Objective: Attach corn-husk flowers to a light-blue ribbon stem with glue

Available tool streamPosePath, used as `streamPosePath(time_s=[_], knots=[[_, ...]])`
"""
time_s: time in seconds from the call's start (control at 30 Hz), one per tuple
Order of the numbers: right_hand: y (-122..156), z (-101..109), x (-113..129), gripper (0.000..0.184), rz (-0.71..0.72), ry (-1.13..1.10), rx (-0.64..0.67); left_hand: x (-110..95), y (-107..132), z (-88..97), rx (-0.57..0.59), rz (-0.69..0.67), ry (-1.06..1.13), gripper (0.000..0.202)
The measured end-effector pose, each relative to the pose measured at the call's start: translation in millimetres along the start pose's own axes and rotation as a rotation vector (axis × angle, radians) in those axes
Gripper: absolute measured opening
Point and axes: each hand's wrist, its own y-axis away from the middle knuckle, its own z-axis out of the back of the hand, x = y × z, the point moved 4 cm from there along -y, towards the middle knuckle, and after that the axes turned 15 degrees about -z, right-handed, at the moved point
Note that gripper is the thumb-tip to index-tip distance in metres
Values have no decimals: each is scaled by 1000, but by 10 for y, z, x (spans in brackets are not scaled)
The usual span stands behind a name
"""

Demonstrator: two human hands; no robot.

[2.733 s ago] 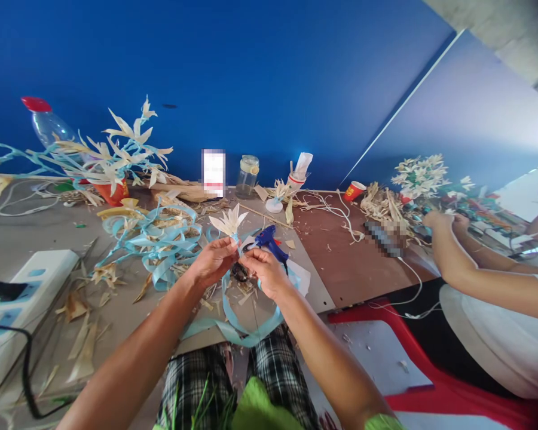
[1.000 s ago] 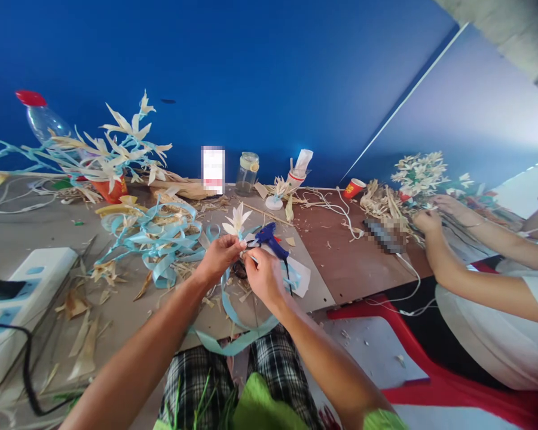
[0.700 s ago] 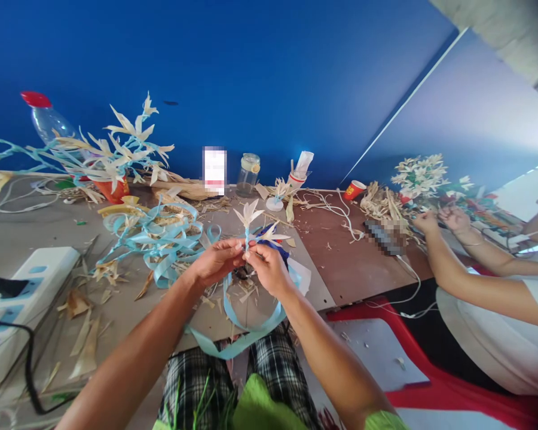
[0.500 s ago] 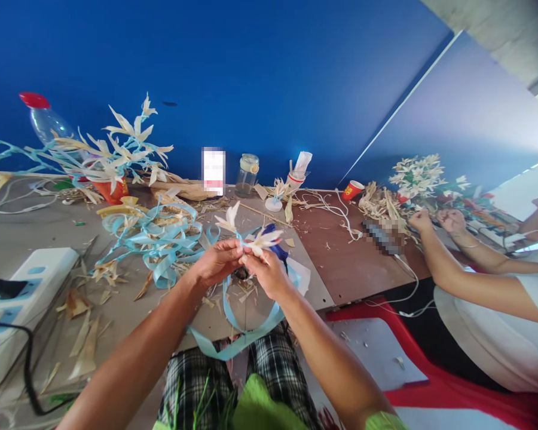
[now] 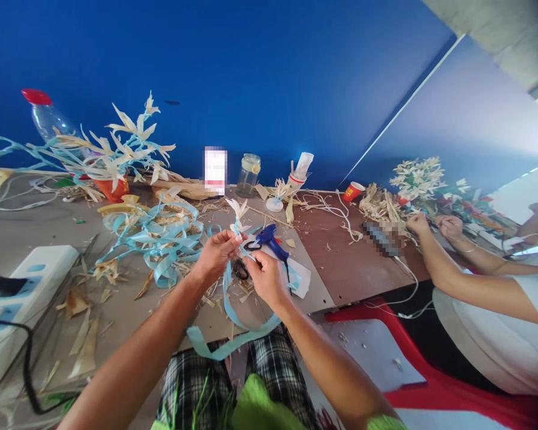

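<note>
My left hand (image 5: 219,254) pinches the stem of a cream-coloured artificial flower (image 5: 237,210), which stands upright above the fingertips. Light blue ribbon (image 5: 228,295) runs from the stem, and my right hand (image 5: 265,276) is closed on it just to the right. The ribbon's free length loops down over the table edge above my lap. Right behind my right hand lies a blue glue gun (image 5: 272,240). Black loops (image 5: 241,269), perhaps scissor handles, show between my hands.
Tangled blue ribbon (image 5: 156,239) and husk scraps lie at left, near a white power strip (image 5: 45,286). Flowers in a red cup (image 5: 112,190), a glass jar (image 5: 248,176) and a lit phone (image 5: 215,170) stand along the wall. A co-worker's hands (image 5: 419,224) are at right.
The flower has turned from lying across both hands to upright at my left hand. My right hand has moved off its petals, slightly down, onto the ribbon. The glue gun is more visible.
</note>
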Motion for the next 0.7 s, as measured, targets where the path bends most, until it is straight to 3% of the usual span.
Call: streamPosePath(time_s=[0.2,0.33,0.43,0.57,0.7], knots=[[-14,-25,18,24,8,-177,6,5,20,-32,-26,-116,-136,33],[-90,-70,-58,26,-98,-296,-39,53,19,-34,-19,-144,-150,31],[-138,-120,-130,26,-184,-475,-29,39,47,-72,41,-70,-11,27],[-170,-137,-178,23,-276,-700,71,-20,113,-147,214,68,181,27],[-161,-122,-179,22,-339,-811,212,-19,125,-146,228,108,220,18]])
